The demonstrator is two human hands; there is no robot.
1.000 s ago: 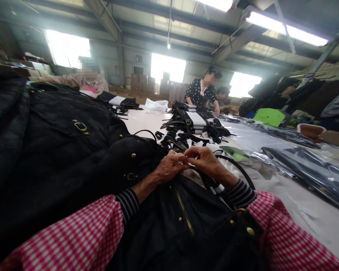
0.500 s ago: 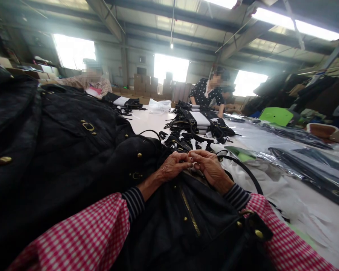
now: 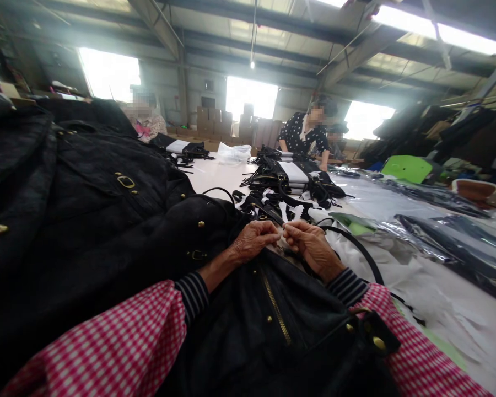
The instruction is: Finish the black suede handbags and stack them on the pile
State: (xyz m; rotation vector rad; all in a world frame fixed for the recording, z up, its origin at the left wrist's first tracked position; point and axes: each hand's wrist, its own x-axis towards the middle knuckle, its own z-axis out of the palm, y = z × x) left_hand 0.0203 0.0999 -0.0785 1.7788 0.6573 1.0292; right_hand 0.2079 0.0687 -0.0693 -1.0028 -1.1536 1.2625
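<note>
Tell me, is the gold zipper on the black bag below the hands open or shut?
The gold zipper looks shut: its teeth make one narrow line on the black bag, with no gap showing.

Past the fingers (image 3: 269,239), slightly left: crumpled clear plastic (image 3: 233,155) on the desk (image 3: 206,177), cardboard boxes (image 3: 209,121) stacked farther back, bright window (image 3: 251,97) behind those. Out ahead and right of the fingers, co-worker in a polka-dot top (image 3: 297,132) leaning over the desk, then a lime-green container (image 3: 407,169) and a pale-rimmed brown tub (image 3: 474,190) farther right. Strip light (image 3: 438,30) overhead, well above and right of the fingers.
</note>
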